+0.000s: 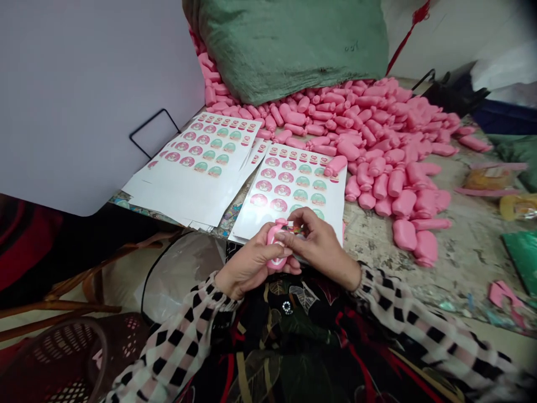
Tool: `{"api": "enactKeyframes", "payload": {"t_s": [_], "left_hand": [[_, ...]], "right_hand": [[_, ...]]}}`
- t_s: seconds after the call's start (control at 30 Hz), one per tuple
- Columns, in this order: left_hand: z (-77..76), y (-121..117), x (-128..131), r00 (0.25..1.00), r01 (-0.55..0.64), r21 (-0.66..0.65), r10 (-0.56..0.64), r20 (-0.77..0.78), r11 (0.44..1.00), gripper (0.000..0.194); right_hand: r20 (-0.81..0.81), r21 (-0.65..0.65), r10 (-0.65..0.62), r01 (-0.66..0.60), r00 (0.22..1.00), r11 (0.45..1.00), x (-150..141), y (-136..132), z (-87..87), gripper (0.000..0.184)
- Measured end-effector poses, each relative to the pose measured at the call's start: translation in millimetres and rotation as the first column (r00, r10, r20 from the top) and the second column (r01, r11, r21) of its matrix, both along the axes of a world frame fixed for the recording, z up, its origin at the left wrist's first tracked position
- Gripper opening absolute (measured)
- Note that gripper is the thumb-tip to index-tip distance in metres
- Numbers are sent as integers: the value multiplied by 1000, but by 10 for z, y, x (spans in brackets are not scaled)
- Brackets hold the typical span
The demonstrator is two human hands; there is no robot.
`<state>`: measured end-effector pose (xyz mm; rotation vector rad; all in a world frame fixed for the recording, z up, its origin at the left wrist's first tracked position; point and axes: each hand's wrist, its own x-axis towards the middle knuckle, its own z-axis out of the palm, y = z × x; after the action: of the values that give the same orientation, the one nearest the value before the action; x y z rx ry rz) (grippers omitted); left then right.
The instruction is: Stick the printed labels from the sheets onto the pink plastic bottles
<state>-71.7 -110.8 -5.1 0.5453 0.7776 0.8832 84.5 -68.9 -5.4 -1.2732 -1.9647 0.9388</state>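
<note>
A small pink plastic bottle (273, 238) is held upright in front of my body, with a label on its front face. My left hand (251, 260) wraps round it from the left and below, its thumb across the front. From the right, my right hand (315, 242) closes in with curled fingers, and its thumb presses on the bottle's front near the label. Whether a loose sticker is pinched there is hidden. Just beyond my hands lies a sticker sheet (247, 210) with rows of pink and green labels. Another pink bottle (335, 165) rests on that sheet's upper right corner.
A stack of sticker sheets (176, 198) lies to the left. Loose pink bottles (369, 129) heap across the table's back, below a green sack (293, 45). A grey panel (96, 101) stands at left. Plastic packets (489, 178) lie at right, and a brown basket (100, 341) stands lower left.
</note>
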Motion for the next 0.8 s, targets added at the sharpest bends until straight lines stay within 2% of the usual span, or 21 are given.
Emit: {"api": "enactKeyframes", "payload": {"t_s": [0.1,0.2,0.3,0.4,0.43,0.5,0.53,0.6,0.67,0.73,0.77,0.8], "left_hand": [[3,-9,2,993,-32,47,37,-113,998,35],[-18,-81,-166,961,-77,84,97,-261,993,33],[-125,-238,-478,906,-161,71,176,-385,984,34],[-358,-447,-847,844,-280,4,248,-475,960,39],[-461,-516,-967,804,-322,-30,257,-536,946,41],[-692,-639,-1184,701,-372,-67,233,-673,926,43],[-810,-689,-1279,649,-377,-92,192,-736,922,44],[-1027,-759,-1429,480,-395,-103,109,-871,913,47],[-1183,-784,-1521,272,-345,-81,17,-962,935,54],[-1252,-770,-1548,115,-245,-68,-40,-993,967,61],[-1253,-752,-1539,86,-196,-67,-50,-995,978,63],[-1234,-730,-1517,101,-164,-70,-53,-993,984,63]], "right_hand": [[-56,-79,-29,25,998,997,-17,5,-96,30],[-25,-63,-86,84,996,994,151,44,-172,29],[91,-15,-147,149,985,989,517,55,-224,22],[224,63,-272,265,936,962,1004,5,-248,19],[273,105,-330,312,904,944,1171,-21,-245,20],[387,245,-479,413,788,877,1470,-73,-221,23],[456,321,-546,442,703,838,1592,-96,-202,25],[593,418,-625,470,507,777,1765,-128,-164,31],[711,422,-607,474,356,773,1842,-138,-141,37],[789,369,-539,473,295,800,1849,-125,-144,43],[811,341,-508,472,289,813,1837,-112,-153,44],[823,321,-489,475,288,820,1821,-95,-165,45]]}}
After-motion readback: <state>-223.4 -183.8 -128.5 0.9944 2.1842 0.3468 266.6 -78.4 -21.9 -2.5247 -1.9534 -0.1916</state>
